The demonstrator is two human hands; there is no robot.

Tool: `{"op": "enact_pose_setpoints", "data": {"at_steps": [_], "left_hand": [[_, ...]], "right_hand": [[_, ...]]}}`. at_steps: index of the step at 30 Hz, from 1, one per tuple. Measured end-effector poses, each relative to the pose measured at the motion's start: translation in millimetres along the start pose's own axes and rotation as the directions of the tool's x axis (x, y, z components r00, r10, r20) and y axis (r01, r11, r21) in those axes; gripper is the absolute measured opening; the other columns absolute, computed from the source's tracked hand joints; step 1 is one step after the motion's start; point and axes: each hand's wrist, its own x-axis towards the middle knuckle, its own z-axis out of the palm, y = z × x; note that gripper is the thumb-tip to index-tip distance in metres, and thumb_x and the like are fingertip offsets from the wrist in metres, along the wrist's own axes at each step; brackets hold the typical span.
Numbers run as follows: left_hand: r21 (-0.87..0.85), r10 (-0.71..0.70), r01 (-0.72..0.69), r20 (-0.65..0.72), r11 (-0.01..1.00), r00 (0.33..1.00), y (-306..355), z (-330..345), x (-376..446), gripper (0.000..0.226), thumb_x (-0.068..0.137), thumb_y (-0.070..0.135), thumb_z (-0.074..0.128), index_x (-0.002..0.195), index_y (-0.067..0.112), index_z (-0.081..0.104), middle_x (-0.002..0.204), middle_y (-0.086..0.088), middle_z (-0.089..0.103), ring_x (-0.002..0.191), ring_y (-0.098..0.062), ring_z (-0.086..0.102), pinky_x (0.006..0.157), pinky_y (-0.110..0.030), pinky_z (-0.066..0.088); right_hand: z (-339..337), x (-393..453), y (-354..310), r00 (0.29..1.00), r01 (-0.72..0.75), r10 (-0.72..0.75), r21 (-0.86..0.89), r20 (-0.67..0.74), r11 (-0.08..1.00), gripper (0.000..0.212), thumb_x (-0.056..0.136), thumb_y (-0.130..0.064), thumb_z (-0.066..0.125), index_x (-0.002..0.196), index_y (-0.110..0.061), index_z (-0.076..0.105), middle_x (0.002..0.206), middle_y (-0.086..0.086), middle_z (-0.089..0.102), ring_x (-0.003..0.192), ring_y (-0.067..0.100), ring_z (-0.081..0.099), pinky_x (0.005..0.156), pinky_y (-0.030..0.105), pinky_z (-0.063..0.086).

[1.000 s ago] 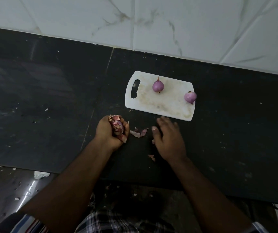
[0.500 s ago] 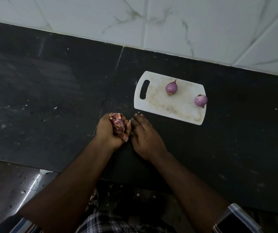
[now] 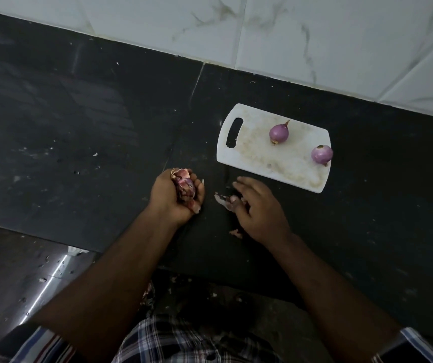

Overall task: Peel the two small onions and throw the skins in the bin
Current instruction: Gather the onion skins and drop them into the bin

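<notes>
Two peeled purple onions lie on a white cutting board (image 3: 254, 153): one onion (image 3: 279, 132) near its middle, the other onion (image 3: 321, 154) at its right edge. My left hand (image 3: 176, 196) rests on the black counter below the board's left end, fingers curled round a bunch of reddish onion skins (image 3: 184, 183). My right hand (image 3: 260, 210) lies palm down just to the right, its fingertips pinching a pale skin piece (image 3: 222, 199) on the counter. Another small skin scrap (image 3: 236, 233) lies by the right wrist.
The black stone counter (image 3: 79, 132) runs across the view, backed by a white marbled tile wall (image 3: 262, 30). Its front edge is just below my wrists, with a dark floor (image 3: 21, 271) carrying scattered bits beyond it. No bin is in view.
My right hand, which was pressed against the left hand half a second ago, has moved back to the right and now pinches a skin piece. The left hand has kept its bunch of skins.
</notes>
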Motion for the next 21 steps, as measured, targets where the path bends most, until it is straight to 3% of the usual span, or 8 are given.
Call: {"op": "enact_pose_setpoints", "data": {"at_steps": [2, 5, 11, 13, 16, 18, 21], "left_hand": [[-0.01, 0.013, -0.013, -0.001, 1.0, 1.0, -2, -2, -2, 0.026, 0.093, 0.02, 0.046, 0.077, 0.01, 0.064, 0.067, -0.002, 0.063, 0.067, -0.016, 0.058, 0.059, -0.026, 0.056], [-0.028, 0.05, -0.049, 0.003, 0.998, 0.999, -3, -6, -5, 0.025, 0.092, 0.018, 0.046, 0.076, 0.01, 0.063, 0.068, -0.002, 0.062, 0.066, -0.016, 0.058, 0.061, -0.026, 0.056], [-0.069, 0.105, -0.105, -0.002, 0.992, 0.994, -6, -17, -10, 0.026, 0.093, 0.019, 0.045, 0.074, 0.01, 0.06, 0.071, -0.002, 0.061, 0.065, -0.016, 0.06, 0.062, -0.025, 0.056], [-0.067, 0.106, -0.106, -0.009, 0.992, 0.994, -14, -24, -16, 0.026, 0.093, 0.02, 0.046, 0.075, 0.01, 0.062, 0.073, -0.003, 0.063, 0.067, -0.017, 0.062, 0.064, -0.027, 0.057], [-0.063, 0.095, -0.096, -0.017, 0.993, 0.995, -33, -40, -32, 0.028, 0.094, 0.023, 0.045, 0.077, 0.011, 0.064, 0.074, -0.004, 0.066, 0.072, -0.018, 0.063, 0.064, -0.028, 0.058], [-0.042, 0.077, -0.078, -0.016, 0.996, 0.997, -47, -56, -45, 0.03, 0.096, 0.025, 0.045, 0.078, 0.01, 0.065, 0.074, -0.004, 0.068, 0.073, -0.019, 0.064, 0.062, -0.028, 0.058], [-0.002, 0.027, -0.027, -0.015, 1.0, 1.0, -67, -82, -66, 0.029, 0.095, 0.027, 0.048, 0.079, 0.01, 0.066, 0.076, -0.004, 0.068, 0.068, -0.02, 0.066, 0.058, -0.027, 0.057]], "right_hand": [[5, 2, 3, 0.996, -0.064, 0.068, -0.071, 0.063, 0.995, 0.057, 0.097, -0.044, 0.048, 0.142, -0.009, 0.051, 0.152, 0.007, 0.043, 0.144, 0.019, 0.034, 0.12, 0.036, 0.027], [25, 6, -8, 0.992, 0.03, -0.007, -0.175, 0.127, 0.984, 0.07, 0.095, -0.051, 0.039, 0.146, -0.004, 0.042, 0.156, 0.014, 0.037, 0.148, 0.027, 0.027, 0.123, 0.04, 0.016], [35, -15, -24, 0.924, 0.285, -0.282, 0.025, 0.257, 0.958, 0.045, 0.097, -0.027, 0.049, 0.134, -0.003, 0.058, 0.146, 0.014, 0.052, 0.141, 0.027, 0.041, 0.121, 0.039, 0.026], [22, -29, -20, 0.949, 0.196, -0.233, 0.178, 0.213, 0.964, 0.038, 0.095, -0.02, 0.052, 0.13, -0.008, 0.064, 0.141, 0.009, 0.057, 0.136, 0.02, 0.048, 0.118, 0.032, 0.032], [-7, -35, -1, 0.999, 0.039, -0.029, 0.287, -0.039, 0.957, 0.034, 0.092, -0.015, 0.057, 0.123, -0.01, 0.068, 0.131, 0.005, 0.065, 0.125, 0.014, 0.056, 0.11, 0.021, 0.038], [-19, -41, 12, 0.992, 0.009, 0.027, 0.277, -0.126, 0.961, 0.032, 0.092, -0.015, 0.059, 0.123, -0.008, 0.067, 0.128, 0.006, 0.066, 0.121, 0.015, 0.058, 0.108, 0.028, 0.043], [-10, -68, 11, 0.999, -0.002, 0.01, 0.176, -0.042, 0.984, 0.044, 0.094, -0.029, 0.058, 0.132, -0.006, 0.059, 0.137, 0.01, 0.058, 0.13, 0.021, 0.051, 0.111, 0.038, 0.04]]}}
